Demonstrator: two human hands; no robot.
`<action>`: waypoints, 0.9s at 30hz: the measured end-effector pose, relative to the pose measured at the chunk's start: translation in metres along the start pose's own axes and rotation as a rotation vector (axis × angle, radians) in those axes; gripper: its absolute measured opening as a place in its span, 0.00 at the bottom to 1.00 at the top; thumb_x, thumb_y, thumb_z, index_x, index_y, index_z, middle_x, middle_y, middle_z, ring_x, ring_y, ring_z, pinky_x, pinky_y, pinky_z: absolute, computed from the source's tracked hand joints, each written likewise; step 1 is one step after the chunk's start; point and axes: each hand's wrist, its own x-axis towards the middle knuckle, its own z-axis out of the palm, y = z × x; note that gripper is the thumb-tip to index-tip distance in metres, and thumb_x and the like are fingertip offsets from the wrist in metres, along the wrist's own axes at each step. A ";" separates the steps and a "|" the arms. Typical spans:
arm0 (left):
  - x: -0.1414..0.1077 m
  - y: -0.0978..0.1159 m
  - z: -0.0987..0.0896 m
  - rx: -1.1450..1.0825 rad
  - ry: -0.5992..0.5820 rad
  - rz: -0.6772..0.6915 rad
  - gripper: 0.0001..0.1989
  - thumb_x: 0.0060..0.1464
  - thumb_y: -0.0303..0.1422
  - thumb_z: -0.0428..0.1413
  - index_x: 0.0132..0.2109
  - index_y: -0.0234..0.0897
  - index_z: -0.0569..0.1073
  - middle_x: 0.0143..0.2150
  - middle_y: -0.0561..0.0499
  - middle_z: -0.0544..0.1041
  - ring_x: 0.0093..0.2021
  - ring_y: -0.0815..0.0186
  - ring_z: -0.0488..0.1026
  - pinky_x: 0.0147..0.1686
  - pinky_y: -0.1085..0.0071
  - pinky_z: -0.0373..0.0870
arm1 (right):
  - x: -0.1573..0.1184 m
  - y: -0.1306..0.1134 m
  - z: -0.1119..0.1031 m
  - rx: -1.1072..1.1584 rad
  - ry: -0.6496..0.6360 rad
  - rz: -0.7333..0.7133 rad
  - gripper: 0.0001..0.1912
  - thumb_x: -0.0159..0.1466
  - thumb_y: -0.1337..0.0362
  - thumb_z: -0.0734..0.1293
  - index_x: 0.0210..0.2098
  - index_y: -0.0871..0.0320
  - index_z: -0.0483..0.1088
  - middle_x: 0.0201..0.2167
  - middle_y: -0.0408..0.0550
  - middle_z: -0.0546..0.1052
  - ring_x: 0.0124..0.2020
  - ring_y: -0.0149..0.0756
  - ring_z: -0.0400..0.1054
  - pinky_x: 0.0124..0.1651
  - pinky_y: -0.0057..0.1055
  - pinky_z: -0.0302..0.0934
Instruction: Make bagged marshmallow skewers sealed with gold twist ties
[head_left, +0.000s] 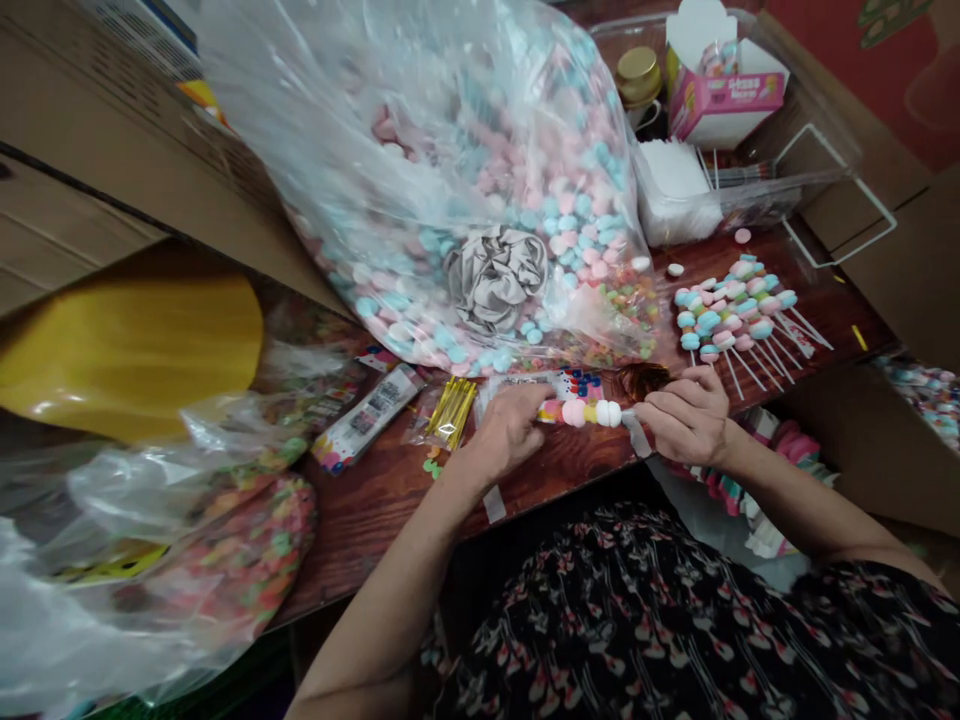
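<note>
One candy skewer (pixel 581 411) is above the front edge of the wooden counter (pixel 390 520), between the two hands, and it has pink, yellow and white round candies in one row. Both hands hold it closely, not wide: the left hand (pixel 510 430) grips the end with the coloured candies, and the right hand (pixel 686 415) pinches the pale stick just beside the white candy. Near the right hand, many finished pink and blue candy sticks (pixel 739 315) lie together in a fan on the counter, and some loose candies (pixel 742 236) are beyond them. Left of the hands are gold twist ties (pixel 450 412) and a printed packet (pixel 367 418). Behind the hands, a big transparent plastic bag (pixel 480 200) full of pink and blue candies leans on the counter, with a grey cloth tie (pixel 495 278) on it. Farther back stand a pink box (pixel 724 100), a gold-lidded jar (pixel 639 78) and white paper (pixel 671 185). At the lower left is a bag of mixed coloured candies (pixel 247 560)
</note>
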 end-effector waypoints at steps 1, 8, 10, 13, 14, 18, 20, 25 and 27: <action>0.000 0.003 -0.003 0.045 0.012 -0.029 0.16 0.48 0.25 0.50 0.46 0.36 0.72 0.40 0.46 0.79 0.41 0.59 0.74 0.42 0.64 0.65 | 0.003 -0.002 -0.001 0.001 -0.005 -0.019 0.07 0.63 0.69 0.61 0.37 0.54 0.70 0.29 0.43 0.77 0.30 0.30 0.63 0.38 0.35 0.50; -0.003 0.019 -0.017 0.318 0.055 -0.227 0.13 0.45 0.24 0.54 0.39 0.38 0.74 0.38 0.45 0.79 0.40 0.56 0.74 0.37 0.65 0.62 | 0.017 -0.019 -0.001 -0.021 -0.148 0.102 0.11 0.63 0.73 0.59 0.41 0.61 0.71 0.26 0.45 0.72 0.28 0.31 0.63 0.32 0.32 0.52; -0.006 0.017 -0.015 0.226 0.019 -0.272 0.11 0.44 0.24 0.54 0.37 0.38 0.74 0.35 0.47 0.79 0.36 0.59 0.74 0.34 0.67 0.61 | 0.018 -0.020 0.003 -0.004 -0.117 0.069 0.14 0.63 0.74 0.59 0.45 0.61 0.71 0.30 0.48 0.73 0.31 0.32 0.65 0.33 0.30 0.55; -0.011 0.010 -0.010 0.043 0.000 -0.294 0.10 0.43 0.23 0.54 0.36 0.38 0.74 0.33 0.50 0.79 0.32 0.63 0.73 0.30 0.70 0.60 | 0.020 -0.020 0.009 0.098 -0.109 -0.005 0.15 0.64 0.75 0.57 0.45 0.59 0.71 0.34 0.49 0.73 0.34 0.31 0.65 0.35 0.27 0.58; -0.013 0.008 -0.007 -0.012 0.011 -0.293 0.10 0.44 0.23 0.54 0.36 0.38 0.74 0.33 0.50 0.78 0.32 0.64 0.73 0.30 0.71 0.61 | 0.021 -0.020 0.010 0.126 -0.126 -0.017 0.14 0.64 0.75 0.57 0.43 0.59 0.71 0.33 0.49 0.73 0.34 0.31 0.65 0.34 0.27 0.57; -0.019 0.007 0.000 -0.135 0.047 -0.284 0.06 0.47 0.27 0.55 0.35 0.36 0.75 0.32 0.50 0.77 0.31 0.66 0.71 0.31 0.72 0.61 | 0.024 -0.019 0.016 0.152 -0.204 0.065 0.10 0.65 0.72 0.59 0.35 0.60 0.72 0.28 0.46 0.71 0.27 0.30 0.60 0.30 0.29 0.52; -0.021 0.009 0.001 -0.153 0.016 -0.265 0.06 0.48 0.29 0.57 0.36 0.36 0.75 0.32 0.50 0.77 0.32 0.66 0.71 0.32 0.72 0.61 | 0.026 -0.018 0.019 0.125 -0.228 0.118 0.11 0.66 0.70 0.60 0.31 0.60 0.72 0.26 0.45 0.71 0.27 0.30 0.59 0.31 0.30 0.50; -0.023 0.011 -0.002 -0.369 -0.129 -0.281 0.11 0.46 0.34 0.62 0.38 0.34 0.75 0.29 0.54 0.73 0.30 0.67 0.67 0.34 0.72 0.63 | 0.038 -0.010 0.018 -0.028 -0.264 0.039 0.11 0.66 0.68 0.61 0.30 0.57 0.72 0.24 0.44 0.72 0.30 0.32 0.58 0.34 0.33 0.45; -0.023 0.011 -0.005 -0.554 -0.204 -0.298 0.14 0.44 0.36 0.64 0.38 0.34 0.76 0.27 0.56 0.71 0.30 0.68 0.65 0.34 0.73 0.63 | 0.045 -0.004 0.015 -0.065 -0.267 -0.025 0.10 0.66 0.67 0.62 0.31 0.55 0.72 0.24 0.42 0.72 0.31 0.33 0.57 0.35 0.34 0.44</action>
